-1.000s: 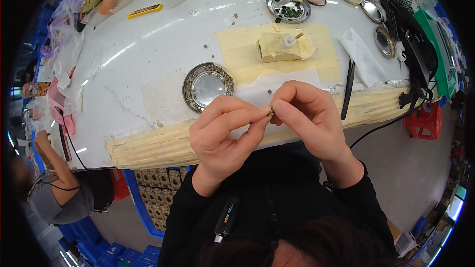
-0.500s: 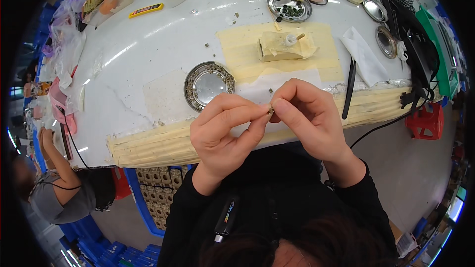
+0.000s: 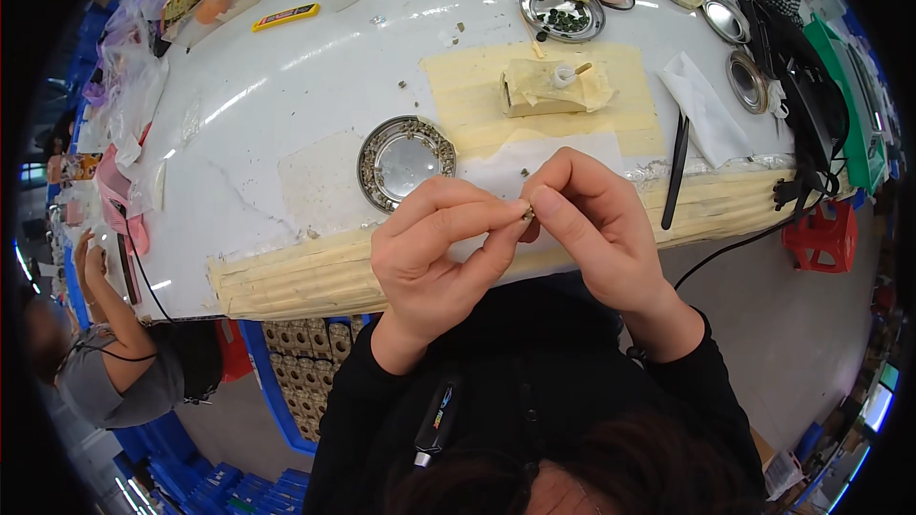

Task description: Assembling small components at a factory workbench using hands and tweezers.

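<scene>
My left hand and my right hand meet above the table's near edge, fingertips almost touching. Between the thumb and forefinger of each is a tiny brownish-gold piece, mostly covered by the fingers; its exact kind is too small to tell. Just left of and beyond my left hand sits a round metal dish with many similar small pieces along its rim. A single loose small piece lies on the white paper beyond my fingertips.
A taped block holding a small white cup stands on yellow tape. Black tweezers and a white cloth lie to the right. Another metal dish holds dark green pieces. A blue crate sits below; a co-worker's arm is far left.
My hands stay pinched together with only a slight shift of the fingers. The whole view has moved a little. At the left, the co-worker's hand has moved up slightly.
</scene>
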`<action>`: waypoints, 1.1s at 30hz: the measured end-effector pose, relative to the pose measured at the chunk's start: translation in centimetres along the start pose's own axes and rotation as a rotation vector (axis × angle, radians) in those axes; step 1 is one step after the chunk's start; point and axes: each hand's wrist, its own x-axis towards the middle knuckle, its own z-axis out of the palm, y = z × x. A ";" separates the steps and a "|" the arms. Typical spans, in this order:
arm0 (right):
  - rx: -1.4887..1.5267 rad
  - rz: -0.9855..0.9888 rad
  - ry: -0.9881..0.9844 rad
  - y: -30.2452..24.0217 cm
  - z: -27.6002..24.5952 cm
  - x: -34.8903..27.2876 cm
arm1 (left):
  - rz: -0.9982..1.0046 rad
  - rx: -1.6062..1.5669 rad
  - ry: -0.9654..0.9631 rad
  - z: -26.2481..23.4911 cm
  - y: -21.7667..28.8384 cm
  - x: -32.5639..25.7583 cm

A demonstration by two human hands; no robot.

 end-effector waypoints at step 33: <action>-0.880 -0.718 0.117 0.5 -0.1 0.6 | 0.086 0.233 0.086 0.8 0.3 -0.3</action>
